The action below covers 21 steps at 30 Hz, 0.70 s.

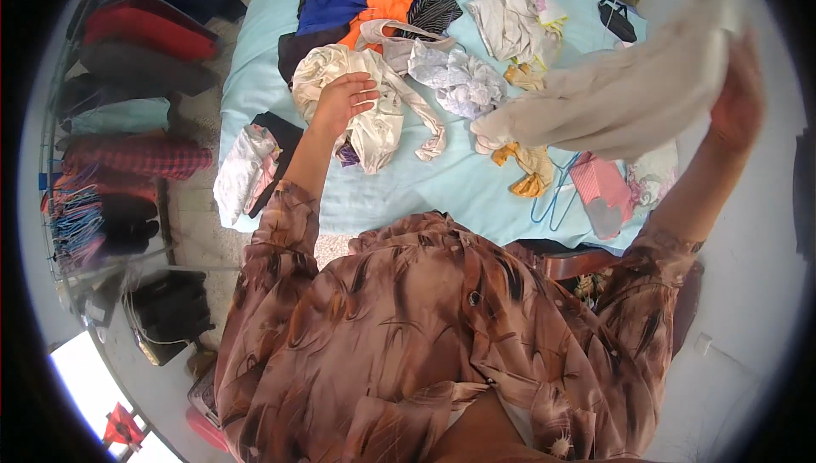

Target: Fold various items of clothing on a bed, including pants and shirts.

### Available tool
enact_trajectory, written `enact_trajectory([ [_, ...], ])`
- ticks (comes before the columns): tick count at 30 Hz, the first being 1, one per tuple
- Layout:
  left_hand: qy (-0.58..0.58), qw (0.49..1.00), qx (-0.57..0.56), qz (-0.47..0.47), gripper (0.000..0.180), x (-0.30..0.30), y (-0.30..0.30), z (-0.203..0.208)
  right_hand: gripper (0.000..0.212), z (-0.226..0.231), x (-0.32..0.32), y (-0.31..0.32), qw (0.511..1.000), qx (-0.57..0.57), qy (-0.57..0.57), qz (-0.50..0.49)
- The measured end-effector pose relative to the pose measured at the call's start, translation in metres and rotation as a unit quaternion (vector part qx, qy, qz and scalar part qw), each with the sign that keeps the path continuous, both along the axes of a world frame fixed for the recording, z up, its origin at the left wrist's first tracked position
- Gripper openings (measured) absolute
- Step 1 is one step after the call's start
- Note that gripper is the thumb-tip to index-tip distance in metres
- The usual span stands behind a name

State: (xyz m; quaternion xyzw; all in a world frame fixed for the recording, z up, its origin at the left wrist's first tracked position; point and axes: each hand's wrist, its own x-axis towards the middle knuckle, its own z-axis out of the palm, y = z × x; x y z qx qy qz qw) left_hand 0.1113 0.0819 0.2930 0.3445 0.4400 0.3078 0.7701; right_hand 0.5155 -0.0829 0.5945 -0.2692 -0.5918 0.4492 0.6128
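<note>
My right hand (741,93) is raised at the right, closed on one end of a beige cloth garment (612,93), whose kind I cannot make out. The garment stretches leftward from the hand, smeared by motion, and its far end hangs low over the bed. My left hand (347,99) is held with fingers out above a crumpled cream satin garment (374,127); nothing shows in it. Just right of that lies a bunched pale patterned cloth (459,79). A mustard-yellow cloth (529,172) is partly covered by the beige garment.
The bed has a light blue sheet (365,204). Blue, orange and black clothes (374,8) are heaped at its far side. A blue hanger (557,195) lies near a pink cloth (599,183). At the left stands a rack with hung clothes (140,34) and several hangers (76,221).
</note>
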Motion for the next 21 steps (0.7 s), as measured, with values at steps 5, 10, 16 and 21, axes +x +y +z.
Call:
enact_trajectory([
  [5,0.042,0.984,0.169,-0.032,0.02,0.027,-0.006,0.047,0.039,-0.048,-0.057,0.028,0.925,-0.247,-0.243,-0.152],
  [10,-0.073,0.925,0.357,-0.11,0.026,0.068,-0.03,0.136,0.028,-0.062,-0.101,0.037,0.924,-0.224,-0.309,-0.005],
  [16,-0.031,0.829,0.502,-0.246,0.05,0.106,-0.052,0.195,0.024,-0.043,-0.115,0.047,0.931,-0.169,-0.323,-0.002],
  [21,0.07,0.832,0.447,-0.322,0.042,0.101,-0.037,0.178,0.021,-0.045,-0.113,0.046,0.909,-0.03,-0.372,-0.184],
])
